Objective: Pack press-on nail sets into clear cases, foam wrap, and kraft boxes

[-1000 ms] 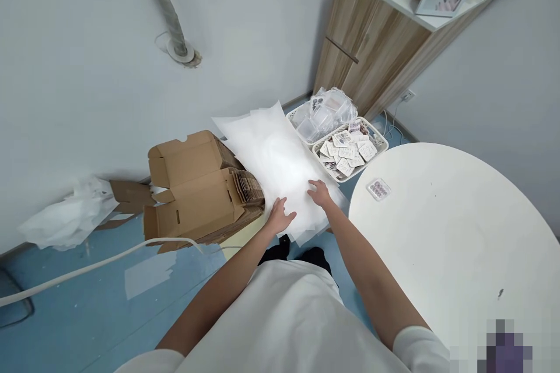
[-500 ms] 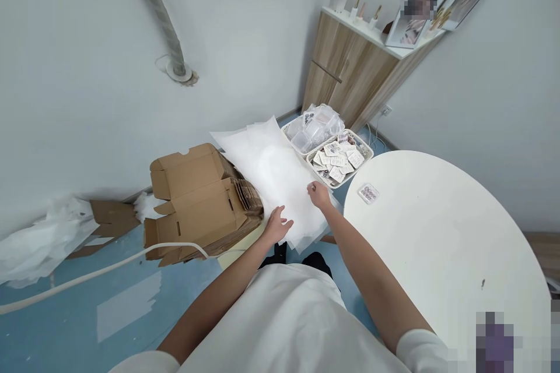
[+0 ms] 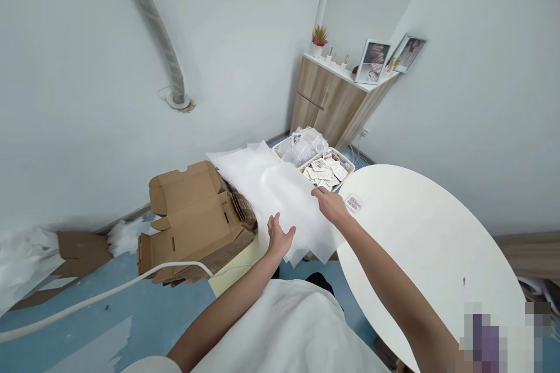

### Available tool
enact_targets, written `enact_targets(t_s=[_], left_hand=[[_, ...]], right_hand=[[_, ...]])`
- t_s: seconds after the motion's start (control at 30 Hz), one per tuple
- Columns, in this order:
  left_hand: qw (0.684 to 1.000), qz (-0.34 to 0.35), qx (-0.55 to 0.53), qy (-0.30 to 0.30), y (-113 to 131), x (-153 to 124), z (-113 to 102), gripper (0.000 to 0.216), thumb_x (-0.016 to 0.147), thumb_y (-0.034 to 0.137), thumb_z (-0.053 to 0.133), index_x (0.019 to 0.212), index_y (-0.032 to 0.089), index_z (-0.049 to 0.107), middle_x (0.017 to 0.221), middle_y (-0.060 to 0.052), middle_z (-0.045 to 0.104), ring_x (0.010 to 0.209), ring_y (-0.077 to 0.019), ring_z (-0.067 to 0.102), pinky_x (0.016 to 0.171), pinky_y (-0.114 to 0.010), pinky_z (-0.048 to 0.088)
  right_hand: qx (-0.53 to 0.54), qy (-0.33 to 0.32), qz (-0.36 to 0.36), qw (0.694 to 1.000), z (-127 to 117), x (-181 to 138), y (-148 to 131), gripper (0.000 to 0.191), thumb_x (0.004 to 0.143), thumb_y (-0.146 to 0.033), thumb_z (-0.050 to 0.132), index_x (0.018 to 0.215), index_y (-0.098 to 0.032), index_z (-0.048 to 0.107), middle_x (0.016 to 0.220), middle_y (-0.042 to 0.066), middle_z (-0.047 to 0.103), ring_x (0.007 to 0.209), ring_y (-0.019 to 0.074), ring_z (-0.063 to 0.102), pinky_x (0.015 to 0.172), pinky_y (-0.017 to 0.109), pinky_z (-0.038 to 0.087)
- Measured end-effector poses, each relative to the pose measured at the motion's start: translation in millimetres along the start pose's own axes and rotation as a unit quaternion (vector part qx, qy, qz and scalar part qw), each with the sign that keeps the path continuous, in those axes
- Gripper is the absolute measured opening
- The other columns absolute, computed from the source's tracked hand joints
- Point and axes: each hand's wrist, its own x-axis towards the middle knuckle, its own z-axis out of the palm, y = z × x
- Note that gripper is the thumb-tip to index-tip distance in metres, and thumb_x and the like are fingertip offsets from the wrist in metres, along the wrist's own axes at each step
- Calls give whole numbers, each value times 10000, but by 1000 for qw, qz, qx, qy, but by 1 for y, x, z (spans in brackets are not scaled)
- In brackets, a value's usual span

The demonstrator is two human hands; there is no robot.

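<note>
A stack of thin white foam sheets [image 3: 245,166] lies in front of me, beside flattened cardboard boxes [image 3: 196,210]. My right hand [image 3: 331,206] pinches the right edge of the top foam sheet, which lifts and bends toward the round table. My left hand [image 3: 280,238] is over the near part of the sheets, with its fingers spread and nothing held. Whether its fingertips touch the sheet I cannot tell. Just right of my right hand, a small clear case [image 3: 354,203] with small pieces inside lies on the table.
The white round table [image 3: 411,233] fills the right side. Behind the sheets stand a basket of clear plastic cases [image 3: 306,144] and a basket of white cards [image 3: 326,173]. A wooden cabinet [image 3: 324,99] stands in the corner. A pale hose [image 3: 109,296] crosses at the left.
My right hand has moved right, drawing the top sheet's edge toward the table. My left hand stays open over the sheets. The view has tilted upward.
</note>
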Motion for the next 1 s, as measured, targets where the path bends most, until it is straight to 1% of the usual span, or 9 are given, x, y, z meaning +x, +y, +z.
enact_targets(t_s=[0.1, 0.23, 0.37, 0.47, 0.53, 0.63, 0.73, 0.87, 1.0], left_hand=[[999, -49, 4, -21, 7, -2, 14, 734, 753, 462, 486, 1325, 237, 84, 1423, -121, 59, 1312, -252, 118, 999, -374, 295], [996, -60, -43, -47, 19, -4, 32, 751, 799, 521, 384, 1331, 265, -80, 1434, -117, 59, 1263, -218, 286, 920, -311, 395], [995, -32, -82, -46, 34, -8, 56, 762, 813, 529, 353, 1320, 282, -160, 1439, -111, 61, 1212, -191, 375, 875, -277, 433], [993, 11, -89, -79, 48, -16, 83, 819, 805, 505, 398, 1308, 296, -213, 1425, -122, 116, 1119, -167, 477, 838, -256, 454], [989, 47, -86, -111, 58, -24, 106, 853, 793, 467, 450, 1316, 299, -202, 1408, -125, 172, 1041, -154, 530, 812, -249, 465], [981, 108, -55, -154, 75, -37, 147, 858, 773, 367, 520, 1348, 288, -113, 1395, -129, 217, 928, -137, 570, 792, -255, 469], [964, 170, -25, -203, 91, -51, 193, 823, 740, 274, 568, 1369, 261, 37, 1396, -126, 234, 891, -130, 562, 791, -257, 459], [937, 232, 39, -257, 106, -62, 254, 708, 716, 214, 579, 1339, 206, 243, 1362, -126, 308, 977, -176, 530, 794, -272, 454], [915, 280, 127, -261, 117, -64, 303, 667, 701, 146, 555, 1315, 175, 296, 1343, -108, 347, 1177, -222, 396, 959, -323, 351]], right_hand=[[-15, 26, 17, 999, -7, -28, 19, 473, 730, 20, 288, 1027, -244, 543, 1071, 51, 570, 664, 153, 556, 578, 281, 330], [39, 63, 91, 993, -5, -78, 47, 428, 788, -43, 290, 1065, -253, 540, 1080, 48, 569, 713, 158, 566, 579, 274, 360], [127, 121, 185, 967, 7, -140, 73, 360, 838, -153, 281, 1064, -254, 542, 1033, 43, 579, 724, 162, 568, 580, 278, 405], [198, 167, 239, 936, 21, -191, 91, 335, 840, -200, 294, 1058, -246, 544, 977, 45, 587, 699, 158, 559, 610, 293, 433], [246, 194, 268, 911, 31, -224, 102, 317, 831, -222, 319, 1044, -238, 552, 962, 49, 590, 674, 154, 551, 638, 306, 443], [322, 239, 322, 857, 47, -272, 117, 304, 819, -266, 342, 1024, -222, 562, 979, 56, 589, 613, 138, 532, 642, 318, 450], [411, 269, 399, 774, 67, -312, 129, 325, 800, -332, 367, 1022, -196, 561, 1011, 73, 587, 552, 120, 515, 572, 305, 453], [498, 295, 473, 664, 98, -351, 145, 393, 757, -374, 416, 1065, -163, 538, 1015, 95, 599, 507, 106, 506, 499, 276, 440], [541, 321, 493, 601, 129, -378, 158, 432, 723, -359, 454, 1110, -175, 515, 1169, 101, 533, 593, 117, 550, 581, 291, 472]])
